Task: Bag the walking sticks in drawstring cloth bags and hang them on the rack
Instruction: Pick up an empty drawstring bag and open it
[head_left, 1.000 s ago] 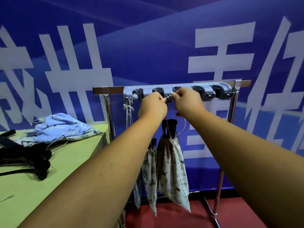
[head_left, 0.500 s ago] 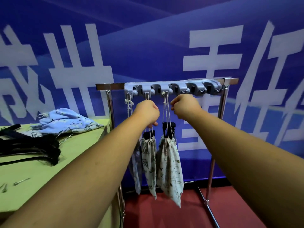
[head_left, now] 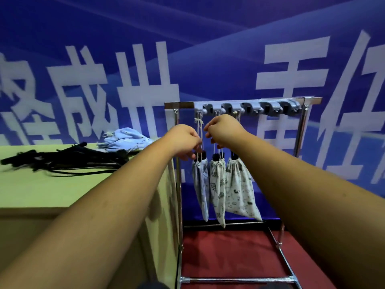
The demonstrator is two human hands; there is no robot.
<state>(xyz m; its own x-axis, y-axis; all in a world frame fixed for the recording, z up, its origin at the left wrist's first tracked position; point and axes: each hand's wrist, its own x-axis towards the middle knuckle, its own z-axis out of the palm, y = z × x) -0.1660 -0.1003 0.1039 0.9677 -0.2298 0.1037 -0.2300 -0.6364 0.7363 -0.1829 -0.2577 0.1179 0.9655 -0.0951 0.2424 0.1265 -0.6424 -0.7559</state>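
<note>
Rack: chrome frame standing on red floor, grey hook strip along the top bar. Three drawstring bags hang side by side from the hooks at the left end of the strip: left bag, pale blue; middle bag, leaf print; right bag, small dark print. A black stick handle pokes out of each gathered neck.

Left hand: reaches to just left of the left bag's cord, fingers curled downward, their tips close above that bag's neck. Cord runs right along the knuckles. Cannot tell whether the fingers grip it or only lie beside it.

Right hand: just below the hook strip, in front of the middle bag's cord, which emerges beneath the curled fingers and drops to the bag neck. Pinch or plain contact: cannot tell, fingertips hidden by the hand. The bag itself hangs directly below this hand.

The two hands are nearly touching, the left bag's cord between them.

Green table to the left of the rack: a bundle of black walking sticks, unbagged, with a heap of light blue cloth bags behind it.
</note>
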